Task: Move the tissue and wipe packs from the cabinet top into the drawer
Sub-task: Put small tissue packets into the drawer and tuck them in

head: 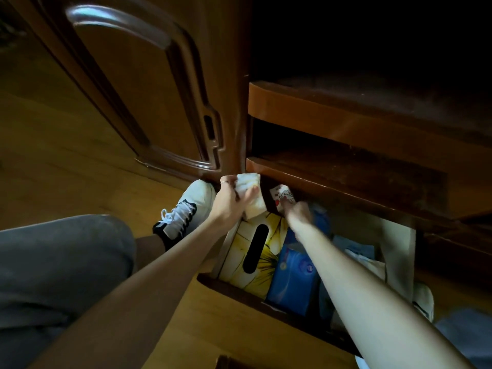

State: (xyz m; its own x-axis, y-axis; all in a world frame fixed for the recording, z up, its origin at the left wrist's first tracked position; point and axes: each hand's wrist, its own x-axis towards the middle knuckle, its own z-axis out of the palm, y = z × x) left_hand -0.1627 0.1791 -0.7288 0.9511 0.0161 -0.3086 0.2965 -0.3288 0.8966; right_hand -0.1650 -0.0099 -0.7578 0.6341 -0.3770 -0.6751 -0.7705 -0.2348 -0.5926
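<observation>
The drawer (pixel 239 292) stands pulled out low at the cabinet's foot. Inside it lie a yellow flowered tissue box (pixel 263 265) with a dark slot, a blue wipe pack (pixel 292 278) and pale packs (pixel 364 255) to the right. My left hand (pixel 229 203) grips a white tissue pack (pixel 249 194) above the drawer's far left corner. My right hand (pixel 298 211) reaches deep toward the drawer's back, fingers closed on a small white pack with a red print (pixel 282 194). That hand is blurred.
A dark wooden cabinet door (pixel 149 97) rises at the left. Two wooden shelves (pixel 346 121) jut out above the drawer. My knee in grey trousers (pixel 61 262) and white shoe (pixel 186 209) rest on the wooden floor beside the drawer.
</observation>
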